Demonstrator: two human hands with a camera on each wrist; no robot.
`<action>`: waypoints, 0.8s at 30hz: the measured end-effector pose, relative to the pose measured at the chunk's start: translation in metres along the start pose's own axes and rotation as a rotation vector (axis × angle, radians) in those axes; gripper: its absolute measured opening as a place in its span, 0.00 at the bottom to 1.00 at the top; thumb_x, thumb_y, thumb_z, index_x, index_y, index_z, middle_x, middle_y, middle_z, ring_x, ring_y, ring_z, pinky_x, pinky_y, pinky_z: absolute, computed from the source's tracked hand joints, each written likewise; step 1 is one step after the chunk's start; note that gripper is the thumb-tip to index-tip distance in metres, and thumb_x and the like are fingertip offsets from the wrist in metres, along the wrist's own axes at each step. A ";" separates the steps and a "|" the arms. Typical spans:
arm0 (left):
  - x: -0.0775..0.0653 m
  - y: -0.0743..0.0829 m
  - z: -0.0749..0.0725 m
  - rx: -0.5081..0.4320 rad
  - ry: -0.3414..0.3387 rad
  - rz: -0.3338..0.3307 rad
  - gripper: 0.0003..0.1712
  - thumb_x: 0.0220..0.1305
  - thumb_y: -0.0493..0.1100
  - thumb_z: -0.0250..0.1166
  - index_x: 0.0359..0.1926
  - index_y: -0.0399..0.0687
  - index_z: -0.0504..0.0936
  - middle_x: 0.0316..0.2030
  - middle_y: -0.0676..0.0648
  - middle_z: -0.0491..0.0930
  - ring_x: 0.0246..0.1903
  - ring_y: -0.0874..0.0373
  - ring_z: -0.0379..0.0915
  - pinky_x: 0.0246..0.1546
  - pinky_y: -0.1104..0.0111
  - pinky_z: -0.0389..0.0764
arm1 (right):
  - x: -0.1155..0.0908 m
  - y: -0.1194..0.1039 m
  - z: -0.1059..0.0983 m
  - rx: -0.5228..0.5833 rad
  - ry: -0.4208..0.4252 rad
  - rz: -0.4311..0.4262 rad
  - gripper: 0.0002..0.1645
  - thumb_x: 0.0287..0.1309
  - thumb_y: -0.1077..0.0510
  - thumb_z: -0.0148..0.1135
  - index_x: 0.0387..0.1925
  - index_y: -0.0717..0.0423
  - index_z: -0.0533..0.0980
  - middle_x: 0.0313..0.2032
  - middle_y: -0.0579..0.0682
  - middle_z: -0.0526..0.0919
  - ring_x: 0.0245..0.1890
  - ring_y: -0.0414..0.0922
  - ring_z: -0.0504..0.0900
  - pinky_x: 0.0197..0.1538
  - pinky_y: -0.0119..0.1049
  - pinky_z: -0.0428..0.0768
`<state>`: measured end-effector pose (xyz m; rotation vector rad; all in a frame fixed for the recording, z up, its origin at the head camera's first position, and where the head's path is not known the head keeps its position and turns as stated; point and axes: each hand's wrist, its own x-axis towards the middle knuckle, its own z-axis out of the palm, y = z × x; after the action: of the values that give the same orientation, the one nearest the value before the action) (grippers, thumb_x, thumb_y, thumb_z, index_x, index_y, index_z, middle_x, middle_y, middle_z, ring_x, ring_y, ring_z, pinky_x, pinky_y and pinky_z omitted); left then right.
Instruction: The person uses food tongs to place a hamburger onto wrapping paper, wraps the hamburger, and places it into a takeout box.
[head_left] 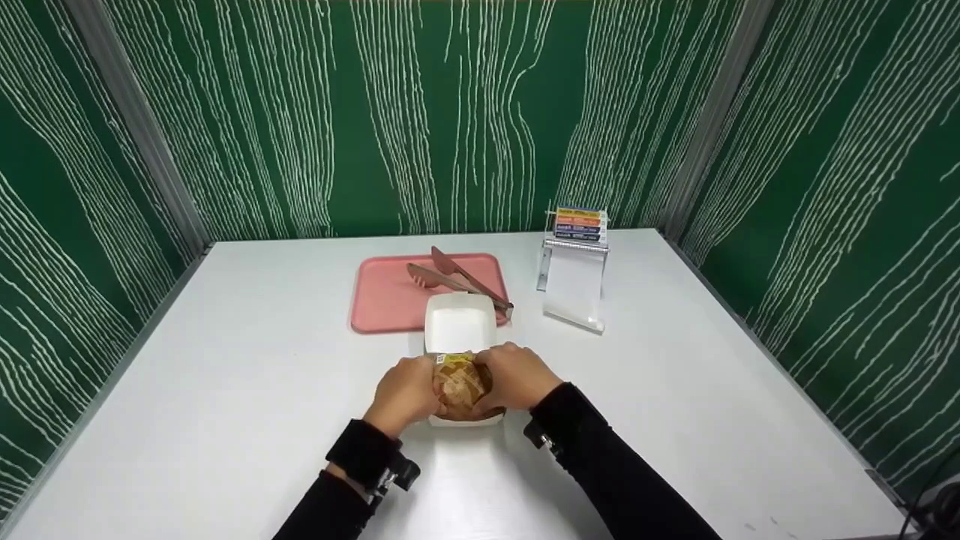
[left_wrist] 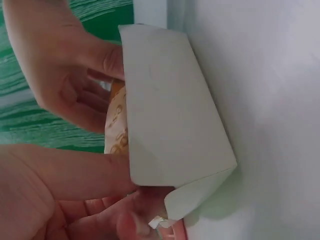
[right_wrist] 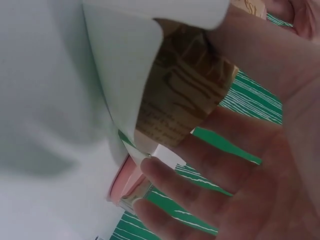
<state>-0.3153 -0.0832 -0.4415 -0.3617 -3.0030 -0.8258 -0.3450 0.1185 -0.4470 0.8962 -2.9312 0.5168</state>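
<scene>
A burger in printed brown paper [head_left: 459,384] sits in the base of an open white clamshell box [head_left: 460,322]. My left hand [head_left: 403,390] grips the wrapped burger from the left. From the right, my right hand [head_left: 521,375] holds it with bent fingers and thumb. In the left wrist view, the box's front wall [left_wrist: 170,110] covers most of the burger, and the left thumb reaches in over its rim. The right wrist view shows the wrapper [right_wrist: 185,95] bulging at the box's open corner, between the right thumb and fingers.
Behind the box lies a pink tray [head_left: 382,296] with brownish tongs [head_left: 450,282] on it, their hinged end over its right edge. To the right stands a small rack with several coloured labelled boxes [head_left: 577,225] and a white sheet [head_left: 574,277] sloping down its front. Green, white-streaked walls enclose the table.
</scene>
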 end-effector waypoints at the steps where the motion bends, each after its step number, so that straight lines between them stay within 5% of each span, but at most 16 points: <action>1: 0.000 -0.001 -0.003 -0.032 -0.027 0.010 0.15 0.42 0.27 0.79 0.30 0.40 0.83 0.28 0.45 0.83 0.31 0.48 0.80 0.35 0.55 0.84 | 0.000 0.000 0.000 0.002 -0.005 0.004 0.30 0.39 0.51 0.91 0.44 0.58 0.86 0.39 0.52 0.89 0.42 0.55 0.85 0.50 0.55 0.84; 7: 0.002 -0.007 -0.013 -0.073 -0.101 0.118 0.15 0.41 0.20 0.69 0.26 0.42 0.82 0.24 0.51 0.79 0.26 0.54 0.73 0.31 0.61 0.78 | 0.003 0.000 -0.002 0.030 -0.022 0.015 0.31 0.38 0.53 0.91 0.46 0.59 0.86 0.40 0.53 0.89 0.44 0.55 0.84 0.53 0.56 0.84; 12: 0.004 -0.011 -0.008 0.092 0.035 0.215 0.19 0.40 0.26 0.82 0.22 0.45 0.79 0.21 0.52 0.78 0.26 0.52 0.78 0.29 0.58 0.80 | 0.003 0.004 -0.001 0.049 -0.006 -0.020 0.37 0.36 0.51 0.92 0.47 0.61 0.84 0.41 0.52 0.84 0.44 0.53 0.83 0.51 0.53 0.84; 16: 0.005 -0.013 -0.006 0.231 0.131 0.217 0.30 0.27 0.39 0.92 0.29 0.43 0.80 0.28 0.47 0.80 0.33 0.45 0.80 0.36 0.52 0.83 | 0.002 0.007 0.000 0.076 -0.019 -0.016 0.40 0.37 0.48 0.92 0.50 0.60 0.83 0.43 0.51 0.83 0.46 0.52 0.83 0.54 0.51 0.84; 24: 0.006 -0.017 -0.004 0.216 0.069 0.212 0.32 0.29 0.37 0.92 0.40 0.39 0.88 0.38 0.43 0.84 0.41 0.42 0.78 0.46 0.48 0.81 | -0.001 0.011 -0.008 0.166 -0.165 -0.020 0.43 0.42 0.51 0.90 0.59 0.59 0.78 0.52 0.53 0.85 0.55 0.54 0.82 0.62 0.53 0.81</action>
<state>-0.3246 -0.0975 -0.4465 -0.6167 -2.8843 -0.4827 -0.3509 0.1298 -0.4431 1.0313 -3.0578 0.7287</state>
